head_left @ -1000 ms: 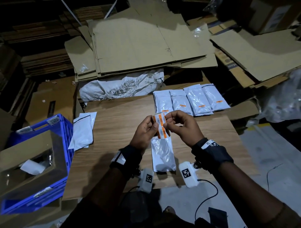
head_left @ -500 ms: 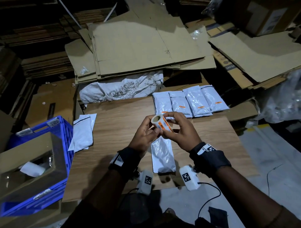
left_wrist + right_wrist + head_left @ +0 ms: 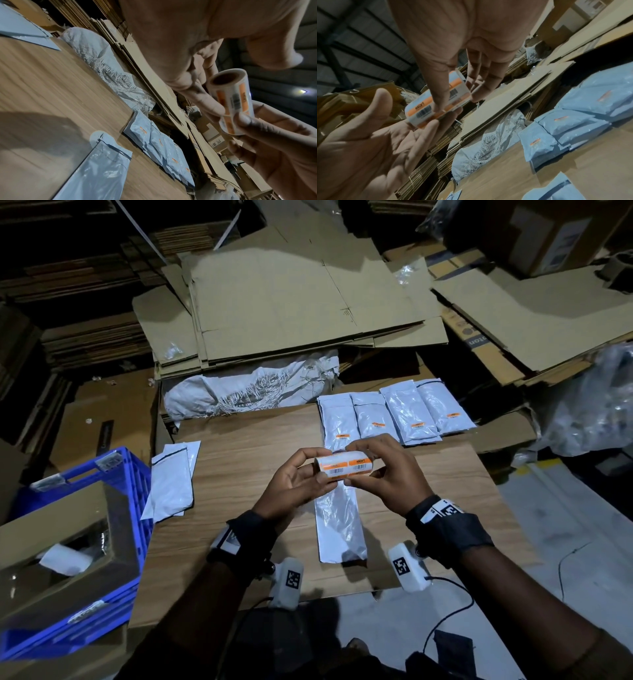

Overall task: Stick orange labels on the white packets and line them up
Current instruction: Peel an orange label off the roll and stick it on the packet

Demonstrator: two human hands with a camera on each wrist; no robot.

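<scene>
Holding the label roll point(image 3: 344, 466) sideways between both hands, your left hand point(image 3: 294, 486) cradles one end while your right hand point(image 3: 390, 474) pinches it, likely to find a label's edge; an unlabelled packet point(image 3: 339, 529) lies below on the table point(image 3: 246, 460), labelled packets point(image 3: 394, 416) lined along the far edge

Head view: overall dim, light falling from above onto the middle of the frame, with the upper left and lower edges sinking to near black; the forearms cast a soft shadow on the counter point(image 3: 239, 460) at lower centre, and the clear plastic at the right edge shows glare. Straight edges bow towards the corners of the frame. Both wrist views are soft and noisy: the near palms at the top are out of focus, and a small lamp flares at the right edge of the left wrist view.
</scene>
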